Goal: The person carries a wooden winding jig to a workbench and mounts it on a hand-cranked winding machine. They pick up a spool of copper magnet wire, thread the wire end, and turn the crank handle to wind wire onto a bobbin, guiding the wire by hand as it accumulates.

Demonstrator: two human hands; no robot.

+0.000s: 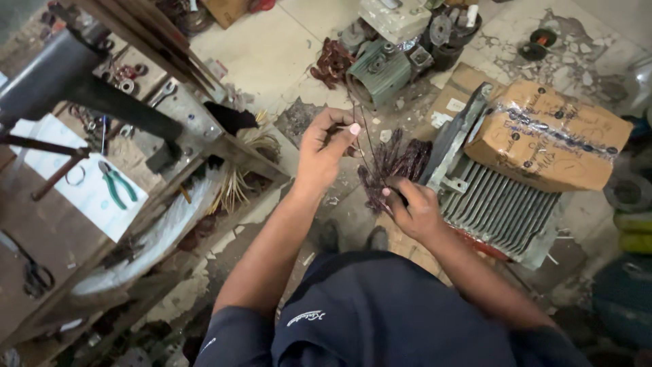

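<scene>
My right hand (415,207) grips a tangled bundle of dark reddish-purple wire (394,166) held in front of me. My left hand (326,146) is raised a little higher and pinches thin strands (362,132) that run down into the bundle. Both forearms reach forward from my dark blue shirt. Below the hands, my two shoes stand on the cracked floor.
A grey finned motor housing (499,207) lies at the right with a taped cardboard box (553,136) on it. A green motor (380,75) and other parts sit ahead. At the left stands a wooden workbench (61,224) with green-handled pliers (115,183), wrenches and scissors.
</scene>
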